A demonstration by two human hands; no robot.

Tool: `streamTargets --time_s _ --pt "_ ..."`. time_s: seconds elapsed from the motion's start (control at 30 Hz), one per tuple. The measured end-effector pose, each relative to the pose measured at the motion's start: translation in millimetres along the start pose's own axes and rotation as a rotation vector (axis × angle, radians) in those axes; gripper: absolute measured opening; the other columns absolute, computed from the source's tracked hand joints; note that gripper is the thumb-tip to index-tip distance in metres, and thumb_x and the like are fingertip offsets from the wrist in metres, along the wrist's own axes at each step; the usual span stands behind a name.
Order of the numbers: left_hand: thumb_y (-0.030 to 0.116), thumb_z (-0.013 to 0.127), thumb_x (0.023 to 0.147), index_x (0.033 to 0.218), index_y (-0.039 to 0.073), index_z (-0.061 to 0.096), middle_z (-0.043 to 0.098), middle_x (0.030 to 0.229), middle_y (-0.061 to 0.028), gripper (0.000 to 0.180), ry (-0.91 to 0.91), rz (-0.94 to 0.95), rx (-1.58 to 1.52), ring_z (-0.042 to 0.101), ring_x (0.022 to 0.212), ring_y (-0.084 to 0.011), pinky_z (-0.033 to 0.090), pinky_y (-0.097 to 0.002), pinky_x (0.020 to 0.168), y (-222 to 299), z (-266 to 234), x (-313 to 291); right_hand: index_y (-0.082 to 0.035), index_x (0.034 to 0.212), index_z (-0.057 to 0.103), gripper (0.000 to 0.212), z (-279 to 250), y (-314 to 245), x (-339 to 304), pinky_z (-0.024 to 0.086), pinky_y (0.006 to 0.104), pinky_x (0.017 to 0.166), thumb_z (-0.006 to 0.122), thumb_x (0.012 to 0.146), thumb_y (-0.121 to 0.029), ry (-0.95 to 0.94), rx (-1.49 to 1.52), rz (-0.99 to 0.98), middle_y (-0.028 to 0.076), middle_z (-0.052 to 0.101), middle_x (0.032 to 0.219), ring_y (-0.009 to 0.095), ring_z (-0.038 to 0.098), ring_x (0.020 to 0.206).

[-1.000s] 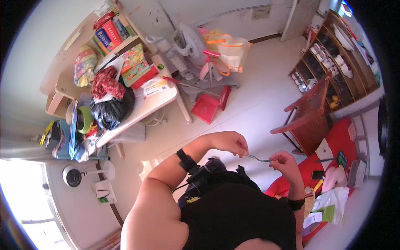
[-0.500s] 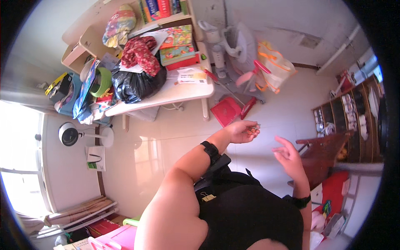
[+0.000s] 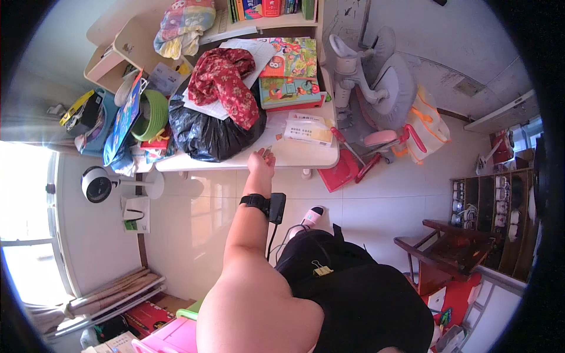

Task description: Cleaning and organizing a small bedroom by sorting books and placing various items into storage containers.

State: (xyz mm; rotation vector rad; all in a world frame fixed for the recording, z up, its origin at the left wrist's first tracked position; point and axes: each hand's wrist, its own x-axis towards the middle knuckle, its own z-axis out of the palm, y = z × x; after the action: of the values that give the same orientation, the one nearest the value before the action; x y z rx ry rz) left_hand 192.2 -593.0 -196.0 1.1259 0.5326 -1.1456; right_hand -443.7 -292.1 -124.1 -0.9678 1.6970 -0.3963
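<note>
My left hand is stretched out to the front edge of the white desk, palm turned up and fingers curled. Small bits lie in its fingers, too small to name. A black bulging plastic bag sits on the desk just left of the hand. Red flowered cloth is heaped on top of that bag over white paper. Right of the hand lies a flat white-and-yellow packet. Behind the packet are stacked colourful picture books or boxes. My right hand is out of the picture.
Right of the desk are a grey chair, a red-and-pink folding frame and an orange-trimmed bag. A brown wooden chair stands before a shoe rack. A white round-headed fan is at the left.
My left hand has moved left and forward, from above the floor to the desk edge, still with the small bits. My right hand has left the picture. The view has shifted toward the desk.
</note>
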Motion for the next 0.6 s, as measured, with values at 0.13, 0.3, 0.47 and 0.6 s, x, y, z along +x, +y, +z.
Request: streamTargets --time_s 0.13,0.3,0.47,0.6 --pt "0.022 0.04 0.094 0.107 0.002 0.049 0.056 0.091 -0.0123 0.026 0.044 -0.009 -0.064 0.054 0.07 -0.0221 0.047 -0.0328 0.062 -4.1 22.0 12.8 -0.001 0.12 0.052 0.042 -32.8 47.1 -50.2 0.048 0.0281 0.062 0.06 0.088 -0.028 0.119 -0.039 0.238 0.01 0.065 0.094 0.018 0.062 0.074" --pt "0.017 0.044 0.094 0.11 0.001 0.046 0.056 0.101 -0.0147 0.023 -0.021 -0.085 -0.002 0.056 0.08 -0.0248 0.049 -0.0361 0.067 -1.9 23.0 8.9 -0.001 0.119 0.052 0.046 -39.1 75.3 -59.7 0.048 0.03 0.063 0.06 0.086 -0.033 0.173 -0.04 0.422 0.01 0.065 0.094 0.019 0.062 0.074" --pt "0.021 0.042 0.096 0.112 0.0 0.047 0.058 0.107 -0.0136 0.027 -0.091 -0.127 0.087 0.057 0.096 -0.0282 0.05 -0.0418 0.083 0.9 14.8 6.1 -0.001 0.118 0.052 0.05 -8.6 90.5 -32.2 0.047 0.0318 0.064 0.06 0.085 -0.038 0.138 0.025 0.442 0.01 0.064 0.093 0.02 0.061 0.075" --pt "0.022 0.048 0.094 0.109 0.006 0.051 0.059 0.098 -0.0094 0.022 -0.046 -0.115 0.095 0.058 0.087 -0.0243 0.05 -0.0393 0.076 -5.9 21.4 -21.3 -0.001 0.117 0.052 0.054 11.5 100.7 -16.1 0.047 0.0333 0.065 0.06 0.084 -0.042 0.102 0.066 0.44 0.01 0.064 0.093 0.021 0.06 0.075"
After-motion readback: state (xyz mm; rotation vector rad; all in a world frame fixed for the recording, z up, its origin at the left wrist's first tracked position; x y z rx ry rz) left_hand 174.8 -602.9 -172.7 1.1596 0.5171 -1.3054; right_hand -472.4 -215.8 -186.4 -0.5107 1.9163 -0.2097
